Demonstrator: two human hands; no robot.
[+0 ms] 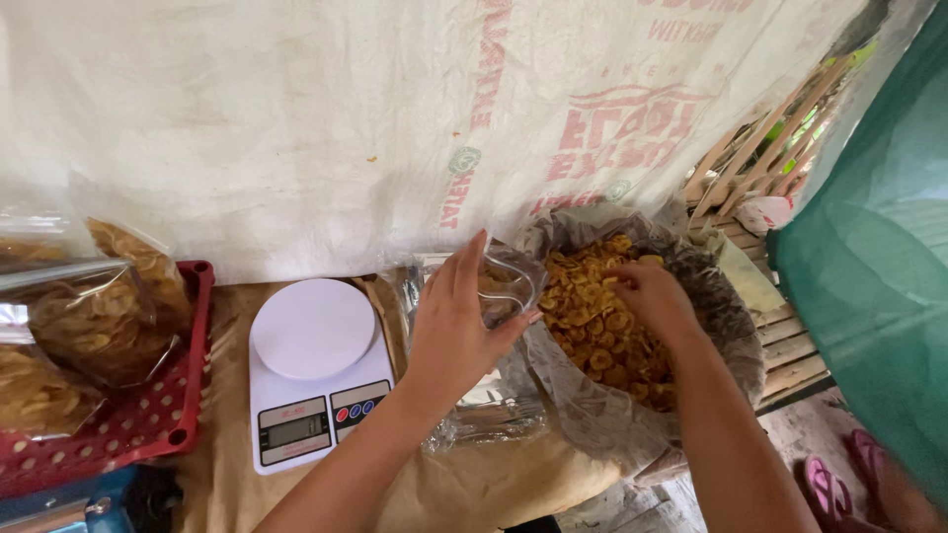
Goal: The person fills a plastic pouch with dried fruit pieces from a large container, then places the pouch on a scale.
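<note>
The left hand [456, 331] gripped an open clear bag [504, 286] beside one white scale [314, 370] on the bench [474, 489]; the right hand [652, 296] closed on yellow chips [592, 316] inside a lined sack [632, 415]; filled bags lay in one red tray [148, 419]

1. The bench [474, 489] is covered with tan, wrinkled paper.
2. A white digital kitchen scale [314, 367] with a round platform lies on it, left of centre.
3. A red perforated plastic tray [148, 419] sits at the bench's left end, beside the scale.
4. A stack of clear plastic bags [489, 410] lies just right of the scale.
</note>
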